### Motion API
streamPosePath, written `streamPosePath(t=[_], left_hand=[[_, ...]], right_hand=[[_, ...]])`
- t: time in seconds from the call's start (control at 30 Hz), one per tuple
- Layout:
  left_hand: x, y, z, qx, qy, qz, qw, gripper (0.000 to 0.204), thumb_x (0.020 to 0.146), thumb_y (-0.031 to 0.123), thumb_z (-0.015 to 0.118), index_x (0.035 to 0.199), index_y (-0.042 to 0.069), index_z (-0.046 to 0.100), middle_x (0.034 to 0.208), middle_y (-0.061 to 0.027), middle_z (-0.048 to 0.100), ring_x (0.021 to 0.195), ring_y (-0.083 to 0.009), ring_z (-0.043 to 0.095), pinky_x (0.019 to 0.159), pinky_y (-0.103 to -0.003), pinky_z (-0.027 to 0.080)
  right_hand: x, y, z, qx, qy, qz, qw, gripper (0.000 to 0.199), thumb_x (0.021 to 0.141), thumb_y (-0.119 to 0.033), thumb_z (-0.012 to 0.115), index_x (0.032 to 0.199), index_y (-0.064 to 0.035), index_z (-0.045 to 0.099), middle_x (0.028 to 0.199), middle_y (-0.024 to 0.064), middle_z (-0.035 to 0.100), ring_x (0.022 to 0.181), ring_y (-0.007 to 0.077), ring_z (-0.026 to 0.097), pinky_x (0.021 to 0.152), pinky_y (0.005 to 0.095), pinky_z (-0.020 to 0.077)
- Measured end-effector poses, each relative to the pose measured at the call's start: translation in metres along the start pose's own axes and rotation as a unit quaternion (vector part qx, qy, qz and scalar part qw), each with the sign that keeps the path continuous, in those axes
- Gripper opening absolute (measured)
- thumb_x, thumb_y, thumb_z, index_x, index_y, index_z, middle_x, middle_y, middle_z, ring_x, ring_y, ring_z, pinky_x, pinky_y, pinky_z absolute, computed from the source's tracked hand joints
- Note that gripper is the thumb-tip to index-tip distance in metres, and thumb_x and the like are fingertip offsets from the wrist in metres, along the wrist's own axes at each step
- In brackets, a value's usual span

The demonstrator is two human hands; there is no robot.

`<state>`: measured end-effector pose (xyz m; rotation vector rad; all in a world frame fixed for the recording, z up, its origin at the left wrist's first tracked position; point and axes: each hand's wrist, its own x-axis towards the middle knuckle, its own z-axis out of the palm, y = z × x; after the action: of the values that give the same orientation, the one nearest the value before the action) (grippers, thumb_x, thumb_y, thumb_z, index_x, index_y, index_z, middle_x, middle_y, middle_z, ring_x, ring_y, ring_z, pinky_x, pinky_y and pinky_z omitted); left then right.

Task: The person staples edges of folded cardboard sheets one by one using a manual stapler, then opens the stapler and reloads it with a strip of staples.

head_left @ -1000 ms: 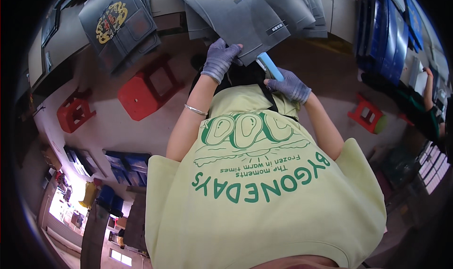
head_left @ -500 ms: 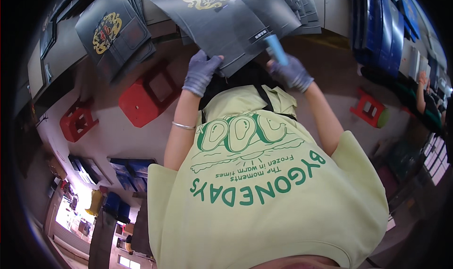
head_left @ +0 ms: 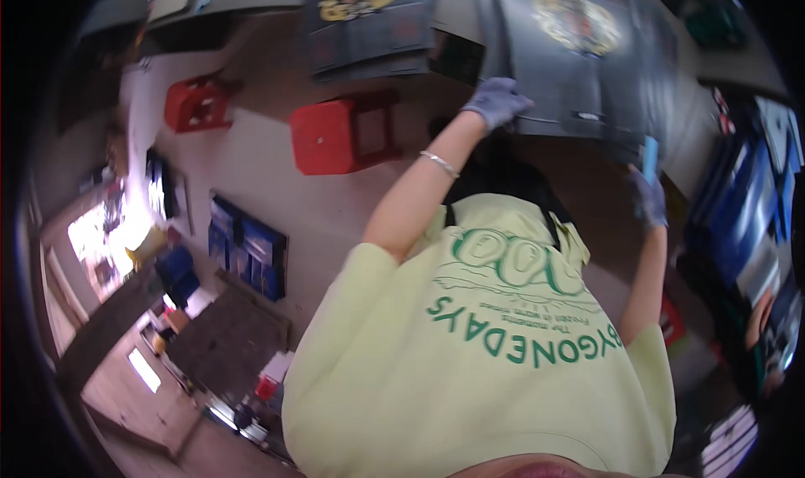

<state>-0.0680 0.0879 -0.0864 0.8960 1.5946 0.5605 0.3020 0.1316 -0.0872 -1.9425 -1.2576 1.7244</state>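
Dark grey printed cardboard sheet [head_left: 549, 75] with a gold and red emblem lies in front of me at the top of the view. My left hand [head_left: 499, 103], in a grey-purple glove, is closed at the sheet's near left corner. To the right, my gloved right hand [head_left: 650, 200] is closed round a slim light blue tool [head_left: 650, 155] that points away from me. Its exact kind is not clear. The right hand is just off the sheet's near right side. Motion blurs the sheet and both hands slightly.
Another stack of dark printed sheets [head_left: 369, 38] lies on the table to the left. Two red stools, one nearer [head_left: 323, 138] and one farther left [head_left: 197, 105], stand on the floor. Blue panels [head_left: 738, 201] are stacked at the right, with another person's arm [head_left: 759, 319] beside them.
My view has swung, so the scene looks shifted. The tilted sheet now lies flatter. My right hand, with the blue tool, has moved away from my left, out to the right.
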Motion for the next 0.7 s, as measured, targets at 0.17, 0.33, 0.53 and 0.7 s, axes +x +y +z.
streamPosePath(t=[0.17, 0.33, 0.53, 0.7], left_hand=[[0.014, -0.046, -0.107, 0.119, 0.347, 0.083, 0.927, 0.028, 0.069, 0.031, 0.071, 0.073, 0.005, 0.063, 0.076, -0.0113, 0.064, 0.076, -0.0267, 0.061, 0.072, -0.037, 0.049], [-0.032, -0.144, -0.263, 0.216, 0.597, -0.267, 0.725, 0.065, 0.064, 0.045, 0.075, 0.107, 0.003, 0.051, 0.115, -0.0182, 0.052, 0.108, -0.0314, 0.051, 0.089, -0.042, 0.045], [-0.015, -0.157, -0.25, 0.157, 0.485, -0.293, 0.809, 0.073, 0.065, 0.046, 0.077, 0.118, 0.003, 0.052, 0.122, -0.017, 0.054, 0.114, -0.0293, 0.052, 0.094, -0.038, 0.045], [-0.034, -0.136, -0.211, -0.226, 0.423, -0.124, 0.869, 0.033, 0.078, 0.015, 0.063, 0.102, -0.004, 0.052, 0.069, -0.0156, 0.063, 0.051, -0.0232, 0.062, 0.047, -0.034, 0.049]], right_hand=[[0.003, 0.02, -0.047, -0.003, 0.09, 0.007, 0.996, 0.016, 0.084, -0.027, 0.064, 0.082, -0.0138, 0.055, 0.063, -0.0077, 0.044, 0.051, 0.0031, 0.038, 0.045, 0.0204, 0.0277], [-0.025, -0.04, 0.01, -0.036, -0.037, -0.088, 0.995, 0.017, 0.087, -0.024, 0.061, 0.095, -0.0104, 0.056, 0.073, -0.0092, 0.043, 0.062, 0.0014, 0.036, 0.054, 0.0187, 0.0281], [-0.112, -0.137, 0.069, -0.098, -0.179, -0.287, 0.936, 0.059, 0.075, -0.022, 0.065, 0.125, 0.0017, 0.045, 0.1, 0.004, 0.048, 0.098, 0.0166, 0.047, 0.086, 0.0285, 0.0376], [-0.114, -0.127, 0.158, -0.213, -0.26, -0.175, 0.925, 0.051, 0.064, -0.001, 0.058, 0.115, -0.0022, 0.05, 0.098, 0.0024, 0.05, 0.092, 0.0149, 0.049, 0.086, 0.0275, 0.0386]])
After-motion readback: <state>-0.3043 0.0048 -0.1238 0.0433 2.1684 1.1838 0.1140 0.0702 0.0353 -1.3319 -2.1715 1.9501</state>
